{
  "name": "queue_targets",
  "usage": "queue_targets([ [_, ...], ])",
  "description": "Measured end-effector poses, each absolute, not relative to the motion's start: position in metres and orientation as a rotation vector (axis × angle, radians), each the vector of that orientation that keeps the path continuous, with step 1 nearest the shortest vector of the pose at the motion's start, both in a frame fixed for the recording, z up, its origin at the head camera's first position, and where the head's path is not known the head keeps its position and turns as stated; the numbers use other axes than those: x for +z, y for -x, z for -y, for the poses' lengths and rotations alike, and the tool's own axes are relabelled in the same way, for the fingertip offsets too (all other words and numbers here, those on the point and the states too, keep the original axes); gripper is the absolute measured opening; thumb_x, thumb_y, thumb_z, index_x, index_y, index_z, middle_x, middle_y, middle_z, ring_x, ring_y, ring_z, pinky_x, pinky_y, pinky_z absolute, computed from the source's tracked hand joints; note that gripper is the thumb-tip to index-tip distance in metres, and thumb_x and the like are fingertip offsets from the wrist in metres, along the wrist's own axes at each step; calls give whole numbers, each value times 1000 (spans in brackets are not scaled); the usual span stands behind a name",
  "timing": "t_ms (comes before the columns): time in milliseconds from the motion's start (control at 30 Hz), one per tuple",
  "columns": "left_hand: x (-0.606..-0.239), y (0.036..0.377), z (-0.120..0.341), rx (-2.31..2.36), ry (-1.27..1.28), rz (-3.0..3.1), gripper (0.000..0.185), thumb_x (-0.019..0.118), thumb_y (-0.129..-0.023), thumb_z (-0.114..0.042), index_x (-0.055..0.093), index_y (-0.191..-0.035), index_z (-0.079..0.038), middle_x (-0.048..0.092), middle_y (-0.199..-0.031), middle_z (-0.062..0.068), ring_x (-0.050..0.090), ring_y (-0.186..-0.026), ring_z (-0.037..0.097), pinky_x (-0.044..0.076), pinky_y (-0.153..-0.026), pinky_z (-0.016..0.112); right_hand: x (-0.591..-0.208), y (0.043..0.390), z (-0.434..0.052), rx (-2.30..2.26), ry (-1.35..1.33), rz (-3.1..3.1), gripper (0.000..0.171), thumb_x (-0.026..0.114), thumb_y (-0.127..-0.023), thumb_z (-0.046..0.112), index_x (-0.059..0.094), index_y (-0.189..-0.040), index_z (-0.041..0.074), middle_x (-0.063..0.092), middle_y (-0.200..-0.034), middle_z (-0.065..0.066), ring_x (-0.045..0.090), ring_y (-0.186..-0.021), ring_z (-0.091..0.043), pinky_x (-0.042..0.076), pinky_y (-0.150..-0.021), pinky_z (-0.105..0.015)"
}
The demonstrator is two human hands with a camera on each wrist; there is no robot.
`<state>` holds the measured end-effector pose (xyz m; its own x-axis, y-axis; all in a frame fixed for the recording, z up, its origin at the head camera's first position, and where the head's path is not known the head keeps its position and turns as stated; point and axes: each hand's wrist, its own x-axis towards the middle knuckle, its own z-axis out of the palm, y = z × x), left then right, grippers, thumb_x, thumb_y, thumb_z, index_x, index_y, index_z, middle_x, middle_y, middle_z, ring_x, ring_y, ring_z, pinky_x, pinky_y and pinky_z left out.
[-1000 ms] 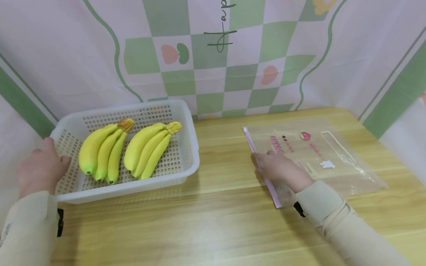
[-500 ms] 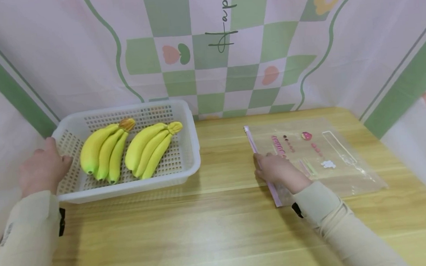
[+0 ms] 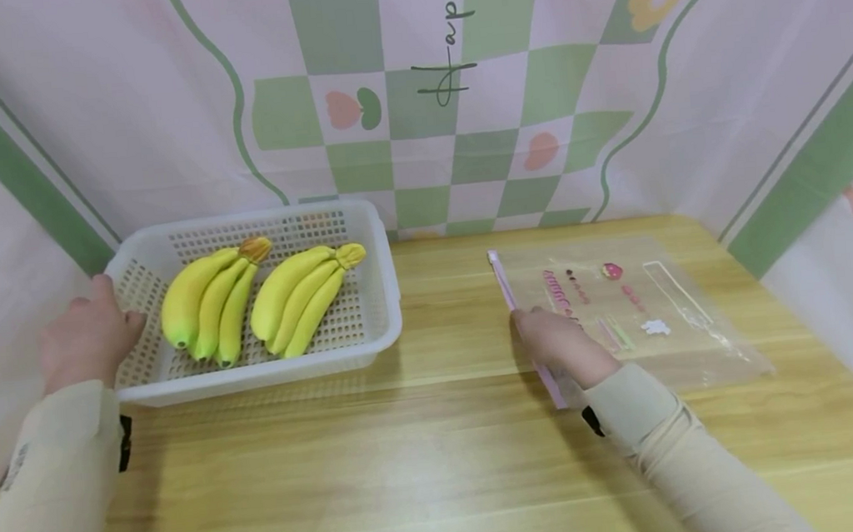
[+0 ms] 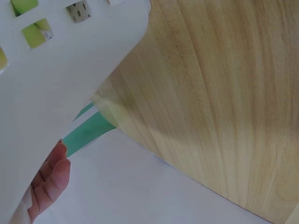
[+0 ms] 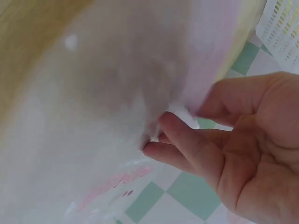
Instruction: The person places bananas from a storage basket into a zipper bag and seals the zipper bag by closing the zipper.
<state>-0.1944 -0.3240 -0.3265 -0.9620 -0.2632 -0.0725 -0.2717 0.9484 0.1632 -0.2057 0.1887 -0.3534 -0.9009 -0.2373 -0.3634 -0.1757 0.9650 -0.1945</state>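
A white plastic basket (image 3: 389, 319) holds two bunches of yellow bananas, the left bunch (image 3: 208, 308) green at its tips, the right bunch (image 3: 301, 301) beside it. My left hand (image 3: 79, 343) grips the basket's left end. In the left wrist view, fingers (image 4: 52, 184) show along the outside of the basket wall (image 4: 70, 88). On the right lies a clear zip bag (image 3: 686, 367) with small printed pictures and a pink zip strip (image 3: 503, 281). My right hand (image 3: 559, 343) pinches the middle of that strip. The right wrist view shows the fingers (image 5: 187, 144) against the blurred film.
Both basket and bag are on a wood-grain table (image 3: 413, 476). A patterned cloth (image 3: 425, 157) with green checks hangs close behind them. More cloth stands at the left and right sides. The table's right edge runs diagonally past the bag.
My right hand has turned slightly on the zip strip, and the strip's near end has lifted or shifted a little. The left hand, basket and bananas look practically unmoved.
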Motion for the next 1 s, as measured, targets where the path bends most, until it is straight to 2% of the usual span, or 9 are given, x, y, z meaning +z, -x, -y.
queue_targets([
  [167, -327, 195, 325, 268, 420, -3052, 61, 42, -97, -30, 19, -134, 13, 48, -87, 33, 52, -63, 34, 42, -45, 35, -356, 207, -191, -153, 337, -2789, 27, 46, -92, -6, 51, -119, -8, 60, -98, -22, 57, -74, -27, 53, -62, -38],
  [333, -326, 195, 325, 268, 416, -3051, 61, 42, -97, -30, 18, -135, 13, 47, -88, 33, 51, -63, 34, 42, -45, 35, -359, 209, -191, -163, 343, -2821, 29, 49, -90, -5, 52, -119, -9, 61, -106, -21, 59, -76, -27, 55, -65, -39],
  [433, -326, 195, 325, 267, 414, -3052, 61, 42, -97, -30, 18, -134, 13, 47, -88, 34, 51, -63, 34, 42, -45, 35, -361, 209, -191, -185, 340, -2847, 42, 51, -89, -1, 45, -130, -12, 53, -127, -28, 62, -93, -37, 57, -77, -46],
  [500, -326, 195, 325, 269, 414, -3052, 62, 42, -97, -30, 18, -135, 13, 47, -88, 34, 51, -63, 34, 42, -45, 35, -362, 209, -190, -194, 329, -2869, 55, 54, -88, 2, 36, -137, -13, 40, -142, -32, 56, -111, -46, 51, -91, -54],
  [600, -326, 195, 325, 268, 412, -3053, 61, 42, -97, -29, 18, -134, 13, 47, -88, 34, 52, -62, 34, 42, -45, 35, -363, 208, -189, -194, 313, -2895, 73, 58, -83, -1, 20, -144, -14, 19, -151, -34, 34, -130, -56, 34, -106, -63],
  [700, -326, 194, 325, 270, 411, -3052, 61, 42, -97, -29, 19, -134, 13, 47, -87, 34, 52, -62, 34, 42, -45, 35, -362, 207, -188, -228, 290, -2915, 84, 61, -78, -6, 12, -146, -13, 11, -154, -33, 24, -132, -61, 23, -110, -64],
  [767, -327, 194, 325, 275, 415, -3050, 61, 42, -97, -29, 18, -134, 13, 47, -88, 33, 52, -62, 34, 42, -45, 35, -362, 206, -188, -247, 283, -2922, 88, 61, -76, -10, 8, -147, -13, 6, -155, -32, 21, -133, -61, 21, -110, -65],
  [900, -327, 195, 324, 289, 428, -3045, 62, 43, -97, -29, 17, -136, 12, 47, -88, 33, 52, -62, 34, 43, -45, 35, -362, 204, -187, -289, 272, -2941, 79, 45, -83, -16, 2, -148, -10, 0, -156, -29, 19, -135, -58, 20, -110, -64],
  [1000, -327, 195, 324, 291, 431, -3046, 62, 42, -97, -29, 17, -136, 12, 47, -88, 33, 51, -62, 33, 43, -45, 35, -361, 203, -187, -284, 312, -3008, 66, 31, -88, -17, 6, -148, -11, 4, -156, -30, 22, -136, -55, 24, -110, -63],
])
